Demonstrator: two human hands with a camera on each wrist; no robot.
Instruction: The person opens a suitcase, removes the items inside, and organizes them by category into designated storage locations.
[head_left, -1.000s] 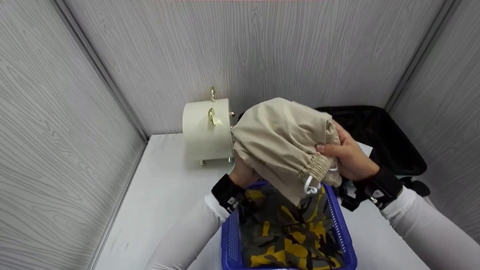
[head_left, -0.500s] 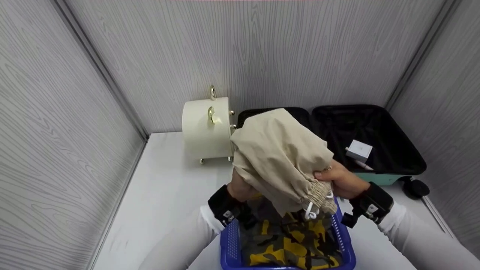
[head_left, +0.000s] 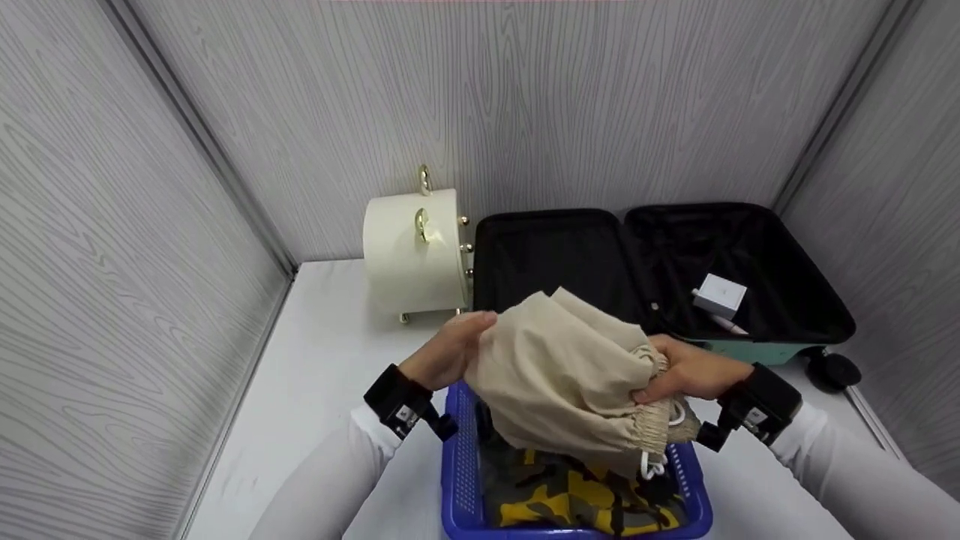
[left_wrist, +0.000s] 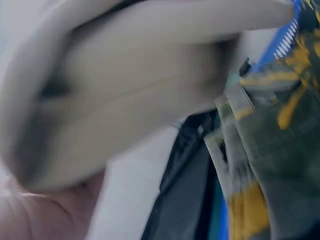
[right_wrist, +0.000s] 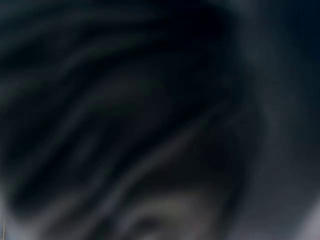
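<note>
Two hands are holding one bundle here, and we are reading the scene from the left. Nearest the left wall we are seeing bare white worktop (head_left: 330, 375), and behind it a cream box (head_left: 411, 253) with gold fittings is standing against the back wall, just beside the open black suitcase (head_left: 555, 255). Our left hand (head_left: 448, 354) is resting against the left side of the beige cloth garment (head_left: 559, 382), fingers laid fairly straight along the fabric; its grip is loose and flat rather than curled. We are holding the garment bunched above the blue basket (head_left: 459, 480), which is sitting at the near edge of the worktop and holding a yellow and grey camouflage cloth (head_left: 577, 499). The bundle is hiding most of that cloth and the basket's far rim. A white drawstring (head_left: 651, 466) is hanging from the elastic waistband. Our right hand (head_left: 690, 369) is pinching that gathered waistband, fingers curled round it. Farther right, a small white box (head_left: 720, 295) is lying in the suitcase's right half, and a black wheel (head_left: 834, 369) is showing beyond it. We are finding the right wrist view too dark and blurred to read.
</note>
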